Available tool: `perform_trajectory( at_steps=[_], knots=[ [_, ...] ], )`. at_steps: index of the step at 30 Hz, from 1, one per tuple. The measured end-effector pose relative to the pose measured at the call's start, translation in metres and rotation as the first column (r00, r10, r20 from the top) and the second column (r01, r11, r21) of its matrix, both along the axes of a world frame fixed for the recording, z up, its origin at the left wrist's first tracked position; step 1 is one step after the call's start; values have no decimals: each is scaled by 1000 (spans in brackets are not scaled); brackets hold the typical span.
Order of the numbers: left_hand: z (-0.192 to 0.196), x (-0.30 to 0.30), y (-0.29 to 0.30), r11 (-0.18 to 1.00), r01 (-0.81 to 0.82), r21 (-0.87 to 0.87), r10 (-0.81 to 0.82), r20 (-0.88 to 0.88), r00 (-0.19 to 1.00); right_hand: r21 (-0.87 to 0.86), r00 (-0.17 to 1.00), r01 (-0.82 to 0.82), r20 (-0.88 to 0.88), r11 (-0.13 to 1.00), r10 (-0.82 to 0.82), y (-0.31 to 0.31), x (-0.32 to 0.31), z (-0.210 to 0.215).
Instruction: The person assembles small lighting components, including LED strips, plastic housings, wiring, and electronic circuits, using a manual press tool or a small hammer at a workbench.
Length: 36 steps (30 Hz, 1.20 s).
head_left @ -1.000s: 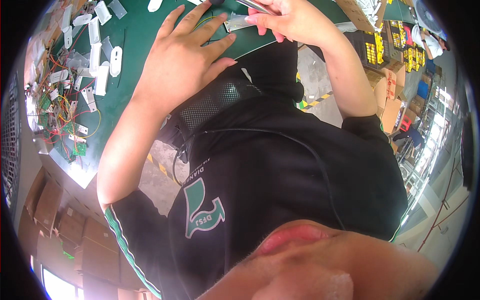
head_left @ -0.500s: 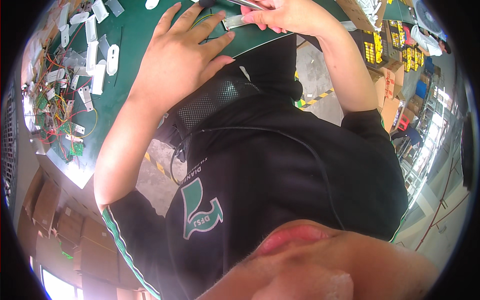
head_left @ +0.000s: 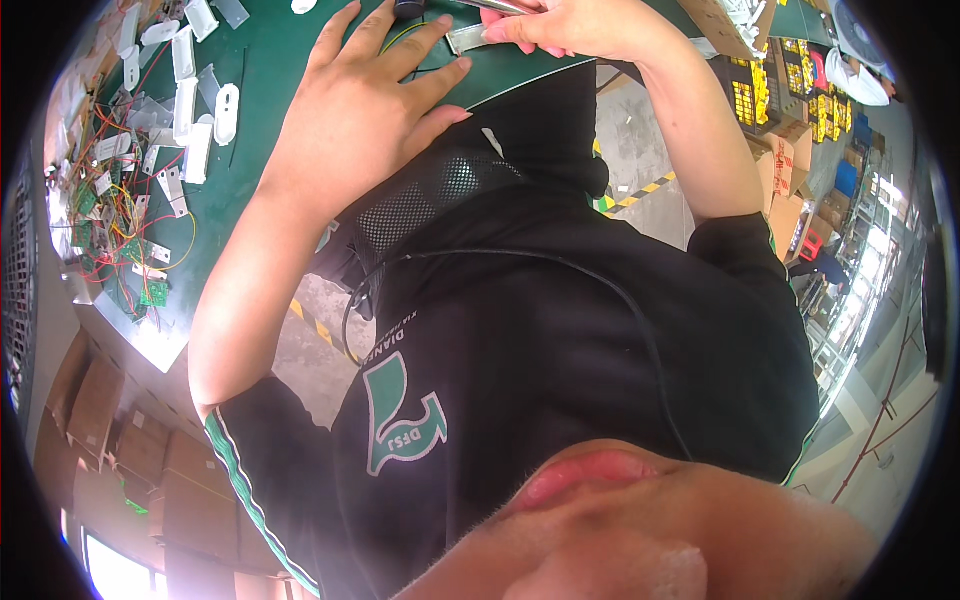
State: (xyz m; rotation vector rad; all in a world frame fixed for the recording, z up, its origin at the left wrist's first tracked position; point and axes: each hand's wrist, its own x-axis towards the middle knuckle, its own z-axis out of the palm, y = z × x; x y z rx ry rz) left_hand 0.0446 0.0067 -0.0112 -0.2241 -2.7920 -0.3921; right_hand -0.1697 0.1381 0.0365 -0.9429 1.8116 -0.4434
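Note:
My left hand (head_left: 365,115) lies palm down on the green tabletop (head_left: 262,75), fingers spread. A yellow-green wire (head_left: 402,37) and a dark wire run beneath and between its fingers. Beside its fingertips, at the upper edge, is a black rounded object (head_left: 408,9); the rest of it is cut off. Closed and further right, my right hand (head_left: 572,28) grips a slim silvery metal tool (head_left: 512,6), whose kind I cannot make out. Under its fingertips sits a small whitish rectangular piece (head_left: 467,40), touching or nearly touching them.
At the left lie white plastic housings (head_left: 226,115), tangled red and yellow wires, metal brackets (head_left: 172,190) and green circuit boards (head_left: 153,293). An open carton (head_left: 728,25) with white parts stands at the right. Beyond are crates of yellow items (head_left: 748,95), more cartons and a person.
Both hands have barely moved. The metal tool and the fingers of my left hand sit slightly higher, and more of the black object shows as a cylinder.

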Motion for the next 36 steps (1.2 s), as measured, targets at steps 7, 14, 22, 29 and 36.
perform_trajectory(
  at_steps=[7,14,22,29,36],
  knots=[
    [4,-2,0,1000,13,-7,-13,4,1000,35,997,-24,-70,999,27,-2,-2,1],
    [3,-1,1,1000,3,-5,-3,13,1000,94,991,46,-128,995,-34,-9,8,17],
    [1,-1,2,1000,-3,17,3,14,1000,-277,933,358,129,892,-335,39,14,1],
    [5,-3,2,1000,10,12,-11,36,999,-416,927,347,14,841,-375,66,28,-24],
    [4,-1,1,1000,8,-6,-7,36,999,-353,929,89,-308,931,-205,37,35,-14]
  ],
)
